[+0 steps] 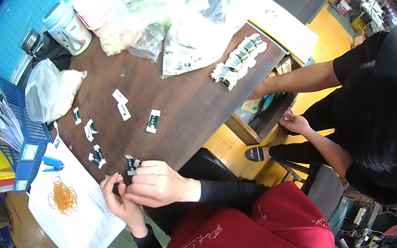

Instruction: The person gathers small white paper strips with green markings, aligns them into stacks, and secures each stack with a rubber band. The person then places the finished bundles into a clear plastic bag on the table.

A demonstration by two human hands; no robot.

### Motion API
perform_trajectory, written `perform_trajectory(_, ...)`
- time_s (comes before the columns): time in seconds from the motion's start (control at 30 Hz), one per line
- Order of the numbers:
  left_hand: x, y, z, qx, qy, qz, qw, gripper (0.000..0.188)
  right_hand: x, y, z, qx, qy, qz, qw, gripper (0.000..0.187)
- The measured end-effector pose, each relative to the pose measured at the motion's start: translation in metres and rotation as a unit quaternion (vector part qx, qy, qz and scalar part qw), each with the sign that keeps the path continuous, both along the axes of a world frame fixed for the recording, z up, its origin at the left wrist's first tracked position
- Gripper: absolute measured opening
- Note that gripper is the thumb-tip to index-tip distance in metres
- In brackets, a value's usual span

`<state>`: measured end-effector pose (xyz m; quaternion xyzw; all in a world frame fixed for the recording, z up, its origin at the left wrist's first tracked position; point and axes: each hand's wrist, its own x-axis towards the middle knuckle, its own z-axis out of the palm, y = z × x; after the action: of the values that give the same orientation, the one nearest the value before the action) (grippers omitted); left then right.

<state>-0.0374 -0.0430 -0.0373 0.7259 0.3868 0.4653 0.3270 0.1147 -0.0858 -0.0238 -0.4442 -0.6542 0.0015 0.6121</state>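
Over the near table edge my two hands meet. My left hand [123,205] is closed, fingertips together around a tiny pale bit too small to name. My right hand [155,184] curls beside it with the fingers pressed together; what they hold is hidden. Just beyond the right fingers lies a black-and-white fabric label [130,164]. Several more such labels are scattered on the brown table [171,103], among them a single label [153,121] and a white pair [122,104]. Orange rubber bands [64,197] lie heaped on white paper [75,230] to the left, near blue clippers [53,163].
Banded label bundles [239,61] line the table's far right side. Plastic bags [148,12], a white jug [68,28] and another bag [51,92] stand at the back and left. A blue file basket [13,119] borders the left. A co-worker in black [392,99] reaches toward an open drawer [259,122].
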Motion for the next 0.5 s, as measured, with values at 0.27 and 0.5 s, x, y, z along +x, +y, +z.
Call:
perform_trajectory(0.27,0.003,0.002,0.006,0.017,0.088,0.026,0.996,0.024,-0.013,0.003,0.006,-0.119,-0.02,-0.111,0.987,0.015)
perform_trajectory(0.5,0.004,-0.001,-0.001,0.023,0.021,0.026,0.999,0.022,-0.015,0.002,-0.001,-0.076,-0.073,-0.128,0.986,0.024)
